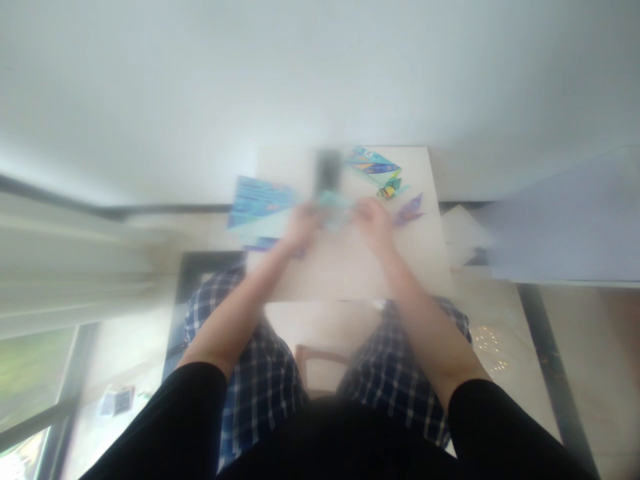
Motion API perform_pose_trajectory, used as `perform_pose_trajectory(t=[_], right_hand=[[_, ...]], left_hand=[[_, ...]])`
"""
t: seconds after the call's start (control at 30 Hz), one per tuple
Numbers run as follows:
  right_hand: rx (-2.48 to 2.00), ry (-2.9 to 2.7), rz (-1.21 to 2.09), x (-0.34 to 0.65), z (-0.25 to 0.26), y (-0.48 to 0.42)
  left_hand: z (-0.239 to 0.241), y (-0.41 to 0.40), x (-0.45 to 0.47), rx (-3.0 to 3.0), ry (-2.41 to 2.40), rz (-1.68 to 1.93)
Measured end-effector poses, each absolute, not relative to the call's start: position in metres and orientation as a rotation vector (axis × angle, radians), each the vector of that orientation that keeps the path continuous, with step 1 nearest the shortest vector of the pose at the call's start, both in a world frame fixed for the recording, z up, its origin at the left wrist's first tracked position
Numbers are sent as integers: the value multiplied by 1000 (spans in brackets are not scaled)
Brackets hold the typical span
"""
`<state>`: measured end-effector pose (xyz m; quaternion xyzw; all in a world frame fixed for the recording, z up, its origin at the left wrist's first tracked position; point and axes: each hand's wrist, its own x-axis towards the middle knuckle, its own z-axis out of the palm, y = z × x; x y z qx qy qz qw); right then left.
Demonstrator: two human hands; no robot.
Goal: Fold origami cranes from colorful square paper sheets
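The picture is smeared by motion. My left hand (303, 225) and my right hand (373, 220) meet over a small pale table (350, 267), both touching a pale teal sheet of paper (334, 203) between them. The fingers are too blurred to read. A dark upright object (329, 171) stands just behind the paper.
A blue booklet (257, 203) lies at the table's left edge. A blue and green packet (376, 167) and a small purple folded paper shape (410, 210) lie at the right. A wall rises behind; a white surface (565, 227) stands to the right. My checked trousers show below.
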<state>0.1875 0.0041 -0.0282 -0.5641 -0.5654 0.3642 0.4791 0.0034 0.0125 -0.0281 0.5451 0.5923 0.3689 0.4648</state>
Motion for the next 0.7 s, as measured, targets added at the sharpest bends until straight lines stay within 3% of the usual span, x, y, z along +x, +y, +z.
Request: perform_pose_trajectory(t=[0.7], right_hand=[[-1341,-1353,924,187,-29,3]], left_hand=[[-39,14,8,1211,1240,1126]])
